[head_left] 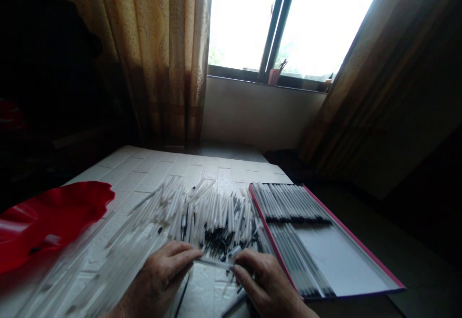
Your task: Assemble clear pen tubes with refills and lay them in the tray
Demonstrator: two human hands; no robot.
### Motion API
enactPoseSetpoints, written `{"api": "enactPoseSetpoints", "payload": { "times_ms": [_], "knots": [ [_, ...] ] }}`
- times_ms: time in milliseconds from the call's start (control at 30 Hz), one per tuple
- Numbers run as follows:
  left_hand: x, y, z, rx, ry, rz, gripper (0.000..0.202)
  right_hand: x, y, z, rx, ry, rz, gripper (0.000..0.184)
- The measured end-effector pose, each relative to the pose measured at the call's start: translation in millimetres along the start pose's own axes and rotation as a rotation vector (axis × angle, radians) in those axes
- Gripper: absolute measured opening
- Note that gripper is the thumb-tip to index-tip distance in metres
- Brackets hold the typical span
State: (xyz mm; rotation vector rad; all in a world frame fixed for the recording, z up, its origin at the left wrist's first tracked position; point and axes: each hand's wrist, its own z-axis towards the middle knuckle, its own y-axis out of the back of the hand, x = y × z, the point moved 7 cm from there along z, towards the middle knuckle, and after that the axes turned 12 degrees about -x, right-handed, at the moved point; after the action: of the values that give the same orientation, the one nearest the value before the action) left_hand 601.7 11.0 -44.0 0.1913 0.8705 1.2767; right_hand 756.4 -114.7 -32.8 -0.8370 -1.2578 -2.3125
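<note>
My left hand (162, 274) and my right hand (262, 282) meet near the table's front edge. Together they pinch one thin clear pen tube (214, 262), held level between their fingertips. Just beyond the fingers lies a loose pile of white and clear pen barrels with black refills (202, 214). A few black refills lie on the table under and between the hands.
A red wavy-edged plastic bowl (50, 219) sits at the left. A pink-rimmed flat tray (346, 255) at the right holds neat rows of assembled pens (288, 202). Clear tubes (83, 270) spread over the white brick-pattern tabletop (144, 169). Curtains and a bright window stand behind.
</note>
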Motion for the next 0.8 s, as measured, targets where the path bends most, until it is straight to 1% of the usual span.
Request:
{"api": "enactPoseSetpoints", "payload": {
  "times_ms": [100, 200, 233, 300, 367, 433, 500, 533, 600, 667, 733, 800],
  "knots": [
    [2.4, 5.5, 0.7, -0.066, 0.017, 0.057, 0.035, -4.0, 1.7, 0.8, -0.027, -0.059, 0.050, 0.028],
    [7.3, 16.5, 2.2, -0.194, 0.061, 0.131, 0.045, -18.3, 8.8, 1.4, -0.144, -0.179, 0.175, 0.035],
    [9.8, 20.3, 2.9, -0.236, 0.097, 0.128, 0.047, -24.0, 11.5, 1.1, -0.193, -0.221, 0.226, 0.037],
    [16.2, 26.0, 4.2, -0.297, 0.211, 0.062, 0.045, -33.4, 15.4, -0.3, -0.278, -0.281, 0.306, 0.040],
    [22.5, 25.8, 5.3, -0.294, 0.355, -0.065, 0.040, -36.0, 15.8, -1.7, -0.314, -0.288, 0.339, 0.041],
    [25.8, 17.5, 5.5, -0.210, 0.495, -0.235, 0.040, -30.8, 12.5, -2.3, -0.296, -0.238, 0.326, 0.039],
    [25.6, 5.2, 3.8, -0.097, 0.618, -0.406, 0.050, -20.1, 7.4, -2.3, -0.246, -0.143, 0.257, 0.035],
    [25.4, 0.3, 2.3, -0.064, 0.670, -0.475, 0.056, -13.8, 4.5, -2.1, -0.215, -0.083, 0.204, 0.031],
    [26.3, -4.9, -1.0, -0.067, 0.753, -0.571, 0.061, -1.9, -1.6, -1.9, -0.153, 0.039, 0.089, 0.023],
    [28.4, -6.6, -4.3, -0.103, 0.812, -0.627, 0.059, 7.2, -6.7, -1.8, -0.102, 0.146, 0.020, 0.019],
    [30.9, -7.1, -7.6, -0.132, 0.868, -0.666, 0.054, 11.0, -9.3, -1.7, -0.070, 0.202, 0.008, 0.018],
    [33.8, -7.2, -10.6, -0.162, 0.928, -0.701, 0.051, 7.8, -8.7, -1.4, -0.064, 0.197, 0.009, 0.018]
  ]
}}
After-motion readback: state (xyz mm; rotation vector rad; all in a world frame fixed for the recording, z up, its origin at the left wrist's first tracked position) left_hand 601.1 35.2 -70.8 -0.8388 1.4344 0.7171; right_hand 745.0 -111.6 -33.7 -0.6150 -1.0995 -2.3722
